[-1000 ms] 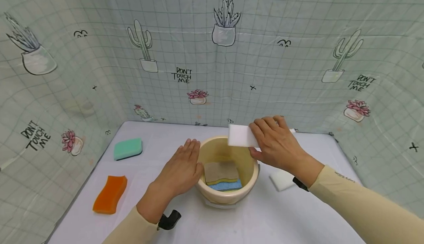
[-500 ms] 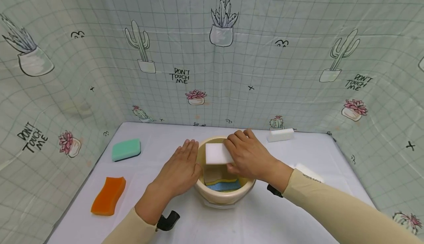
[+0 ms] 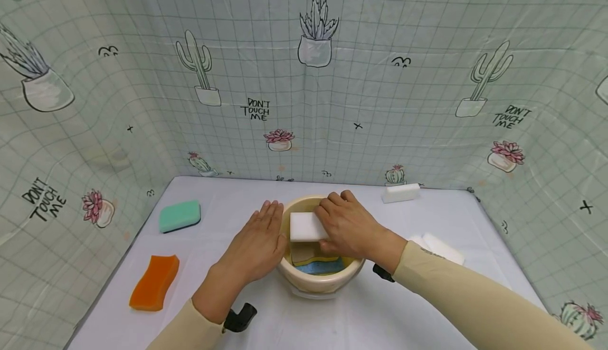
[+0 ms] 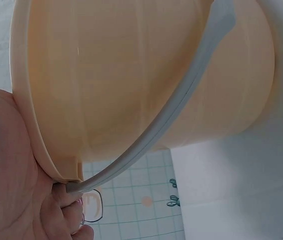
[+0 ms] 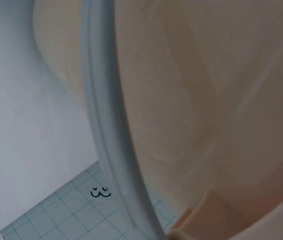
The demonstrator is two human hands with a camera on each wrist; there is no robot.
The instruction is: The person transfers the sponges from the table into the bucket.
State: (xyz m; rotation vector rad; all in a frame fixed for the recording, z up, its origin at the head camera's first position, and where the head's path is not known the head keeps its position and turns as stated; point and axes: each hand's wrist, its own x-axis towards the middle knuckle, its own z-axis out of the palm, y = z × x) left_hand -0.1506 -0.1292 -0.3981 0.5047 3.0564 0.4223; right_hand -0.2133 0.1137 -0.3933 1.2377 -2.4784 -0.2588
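Holding a white sponge block (image 3: 307, 227) over the mouth of a cream plastic bucket (image 3: 323, 281), the person's right hand (image 3: 349, 226) pinches the block's right end between thumb and curled fingers. The block's long axis runs left to right, level with the rim, with its free end pointing toward the left hand (image 3: 256, 244). That left hand lies flat, fingers straight and together, pressed against the bucket's left wall just under the rim; the left wrist view shows the same wall and its pale grey handle (image 4: 181, 107) close up. The right hand is plainly the nearer one to the block, which sits directly above a tan-and-yellow sponge (image 3: 309, 255) and a blue sponge (image 3: 318, 267) already in the bucket.

On the white table (image 3: 228, 297) lie a green sponge (image 3: 179, 215) and an orange sponge (image 3: 154, 282) well to the left, another white block (image 3: 401, 192) at the far right edge, and two more white blocks (image 3: 439, 248) near the right sleeve.

The cactus-print backdrop (image 3: 304, 75) reads "DON'T TOUCH ME" (image 3: 257, 110) in several places. No brand is legible on the bucket or sponges.
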